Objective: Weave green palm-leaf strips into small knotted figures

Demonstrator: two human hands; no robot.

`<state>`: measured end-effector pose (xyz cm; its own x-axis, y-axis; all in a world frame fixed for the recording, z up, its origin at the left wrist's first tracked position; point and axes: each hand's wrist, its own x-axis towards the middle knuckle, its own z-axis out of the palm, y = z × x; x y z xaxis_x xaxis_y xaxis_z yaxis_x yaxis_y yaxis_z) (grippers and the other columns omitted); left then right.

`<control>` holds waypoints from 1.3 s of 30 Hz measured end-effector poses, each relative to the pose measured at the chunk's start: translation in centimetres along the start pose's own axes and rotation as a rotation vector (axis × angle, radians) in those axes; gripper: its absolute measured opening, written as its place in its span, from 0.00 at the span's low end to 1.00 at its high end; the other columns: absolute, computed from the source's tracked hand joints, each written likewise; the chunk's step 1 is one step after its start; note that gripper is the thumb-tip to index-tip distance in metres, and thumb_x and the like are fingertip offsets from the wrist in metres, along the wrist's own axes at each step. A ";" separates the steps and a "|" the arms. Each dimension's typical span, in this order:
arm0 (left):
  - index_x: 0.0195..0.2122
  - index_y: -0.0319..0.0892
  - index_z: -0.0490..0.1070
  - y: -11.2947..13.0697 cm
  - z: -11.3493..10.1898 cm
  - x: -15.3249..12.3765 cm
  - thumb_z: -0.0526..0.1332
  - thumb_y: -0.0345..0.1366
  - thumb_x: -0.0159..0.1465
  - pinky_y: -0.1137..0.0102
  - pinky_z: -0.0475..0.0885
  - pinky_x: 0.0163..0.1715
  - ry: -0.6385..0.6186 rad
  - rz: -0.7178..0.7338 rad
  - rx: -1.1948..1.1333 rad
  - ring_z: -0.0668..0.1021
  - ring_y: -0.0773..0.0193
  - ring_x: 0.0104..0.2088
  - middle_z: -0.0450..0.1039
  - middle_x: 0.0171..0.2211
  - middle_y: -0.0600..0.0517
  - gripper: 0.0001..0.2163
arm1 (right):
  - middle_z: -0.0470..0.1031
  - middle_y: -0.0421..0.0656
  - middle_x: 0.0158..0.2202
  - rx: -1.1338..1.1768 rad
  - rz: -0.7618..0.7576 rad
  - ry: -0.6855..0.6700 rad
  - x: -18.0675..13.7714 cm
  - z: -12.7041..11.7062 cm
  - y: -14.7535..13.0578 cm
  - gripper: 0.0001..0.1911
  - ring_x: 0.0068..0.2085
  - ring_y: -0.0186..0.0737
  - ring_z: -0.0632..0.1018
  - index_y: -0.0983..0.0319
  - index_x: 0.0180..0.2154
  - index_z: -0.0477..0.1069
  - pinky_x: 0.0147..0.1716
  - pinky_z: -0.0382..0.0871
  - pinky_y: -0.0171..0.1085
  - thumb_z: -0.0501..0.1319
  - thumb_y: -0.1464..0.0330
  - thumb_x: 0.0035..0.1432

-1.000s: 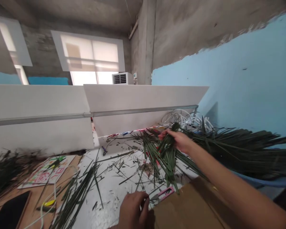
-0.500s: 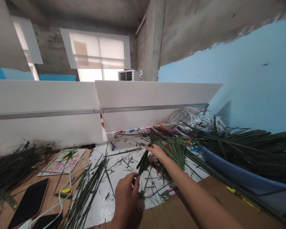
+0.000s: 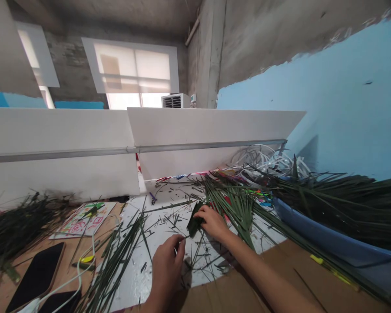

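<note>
A small folded piece of green palm leaf (image 3: 193, 224) is held just above the white tabletop. My right hand (image 3: 213, 221) has its fingers bent around the right side of this piece. At its lower left, my left hand (image 3: 170, 256) pinches a thin end with thumb and forefinger. Beneath both hands, short leaf scraps (image 3: 198, 256) are scattered on the white surface (image 3: 137, 269). Long cut leaf strips (image 3: 125, 256) lie left of my left hand. Beyond my right hand spreads a fan-shaped palm leaf (image 3: 243, 208).
A blue basin (image 3: 329, 234) heaped with dark leaves stands at the right. White plastic strips (image 3: 263, 161) are coiled behind it. On the left are a phone (image 3: 37, 276), a white cable (image 3: 80, 265) and a printed sheet (image 3: 81, 221). White panels (image 3: 198, 128) border the table's back.
My right hand has drawn nearer, from beyond the leaf piece's top onto its right side. The leaf piece now shows a broader face. My left hand has shifted slightly left, still pinching.
</note>
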<state>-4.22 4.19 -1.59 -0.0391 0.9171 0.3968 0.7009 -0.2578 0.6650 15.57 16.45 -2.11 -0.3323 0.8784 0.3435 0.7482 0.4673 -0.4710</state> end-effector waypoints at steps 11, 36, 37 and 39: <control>0.38 0.45 0.75 0.2 -0.1 0.3 0.55 0.43 0.66 0.69 0.64 0.32 0.017 -0.101 -0.175 0.74 0.60 0.28 0.75 0.27 0.53 0.11 | 0.78 0.43 0.36 0.037 -0.061 0.092 0.0 -1.5 -1.7 0.11 0.42 0.44 0.75 0.59 0.33 0.76 0.44 0.62 0.39 0.59 0.78 0.54; 0.31 0.41 0.76 -2.7 1.2 1.5 0.71 0.42 0.52 0.70 0.68 0.33 -0.004 -0.328 -0.862 0.75 0.61 0.30 0.76 0.28 0.51 0.11 | 0.74 0.38 0.28 1.273 0.304 0.058 -0.7 3.6 -7.6 0.16 0.28 0.37 0.72 0.59 0.31 0.74 0.29 0.65 0.35 0.73 0.61 0.40; 0.31 0.41 0.76 -2.8 1.2 1.5 0.71 0.43 0.51 0.70 0.67 0.31 -0.001 -0.346 -0.852 0.74 0.62 0.28 0.75 0.26 0.52 0.12 | 0.73 0.38 0.26 1.269 0.303 0.048 -0.7 3.7 -7.6 0.16 0.27 0.36 0.71 0.59 0.30 0.73 0.28 0.64 0.35 0.73 0.61 0.39; 0.31 0.41 0.75 -3.0 1.1 1.5 0.71 0.46 0.51 0.71 0.66 0.29 0.001 -0.368 -0.846 0.72 0.63 0.27 0.73 0.25 0.53 0.15 | 0.70 0.36 0.23 1.261 0.301 0.031 -0.5 3.8 -7.6 0.16 0.25 0.35 0.69 0.59 0.27 0.72 0.26 0.62 0.35 0.74 0.61 0.38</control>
<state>-5.58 6.64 -3.68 -0.1574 0.9851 0.0694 -0.1100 -0.0874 0.9901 7.89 12.83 -1.81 -0.2208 0.9700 0.1015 -0.2685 0.0396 -0.9625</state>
